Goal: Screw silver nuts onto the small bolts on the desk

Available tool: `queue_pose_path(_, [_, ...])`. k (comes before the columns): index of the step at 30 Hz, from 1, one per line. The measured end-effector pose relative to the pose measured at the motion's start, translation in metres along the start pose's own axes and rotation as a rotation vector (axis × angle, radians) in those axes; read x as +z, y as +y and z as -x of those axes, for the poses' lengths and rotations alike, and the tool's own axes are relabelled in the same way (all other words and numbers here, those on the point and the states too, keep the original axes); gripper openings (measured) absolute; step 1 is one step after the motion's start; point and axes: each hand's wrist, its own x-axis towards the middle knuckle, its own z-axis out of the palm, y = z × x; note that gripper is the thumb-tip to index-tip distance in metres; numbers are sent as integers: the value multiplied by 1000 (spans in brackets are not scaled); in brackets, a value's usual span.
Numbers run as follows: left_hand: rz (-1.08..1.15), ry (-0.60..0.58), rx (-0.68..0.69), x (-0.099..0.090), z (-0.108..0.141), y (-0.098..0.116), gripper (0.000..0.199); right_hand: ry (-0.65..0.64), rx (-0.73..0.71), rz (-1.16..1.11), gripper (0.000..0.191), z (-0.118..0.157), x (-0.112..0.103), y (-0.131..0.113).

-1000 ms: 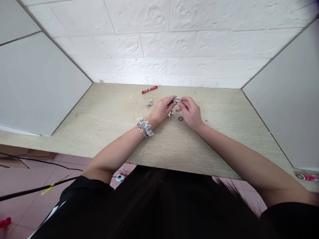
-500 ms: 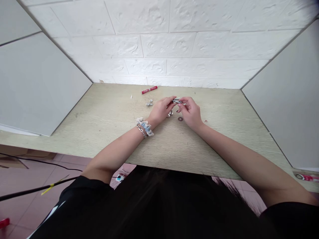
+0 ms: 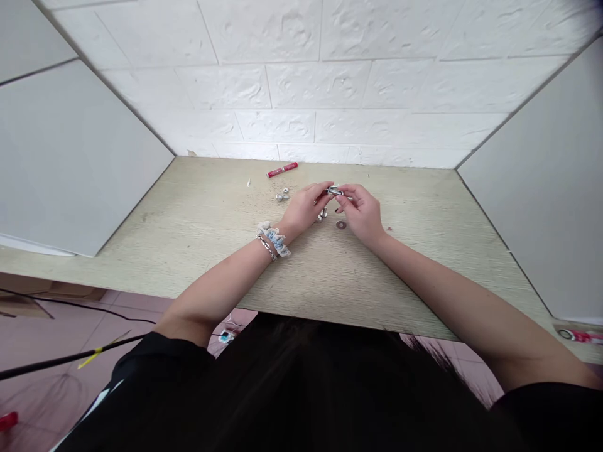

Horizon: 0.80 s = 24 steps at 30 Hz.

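Observation:
Between the fingertips of both hands is a small silver metal fitting [image 3: 335,191] with a U-shaped bend and a dark end on the left. My left hand [image 3: 304,210] pinches its left end, thumb and fingers closed. From the other side, my right hand [image 3: 362,212] grips the bent end with thumb and index finger. A flat grey washer [image 3: 341,225] lies on the table just below the right hand's fingers. Partly hidden by my left hand, some shiny metal hardware [image 3: 321,216] rests on the tabletop. Fine details of the fitting are too small to make out.
Small bolts and nuts [image 3: 282,195] lie left of my hands on the pale wooden table [image 3: 211,220]. A red tube [image 3: 282,170] lies behind them, near the white brick wall [image 3: 292,88]. Grey panels [image 3: 80,163] stand at both sides. Another red-and-white tube [image 3: 580,336] sits far right.
My right hand has shifted very slightly, and the metal fitting has turned a little between the fingers, its bend showing more. The left arm and the loose parts stay put.

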Motion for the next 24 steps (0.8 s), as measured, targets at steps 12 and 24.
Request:
queue_pose_path(12, [10, -2, 10, 0, 0, -1, 30, -11, 5, 0, 32, -1, 0, 1])
queue_pose_path(24, [2, 0, 14, 0, 1, -1, 31, 44, -36, 78, 29, 0, 0, 1])
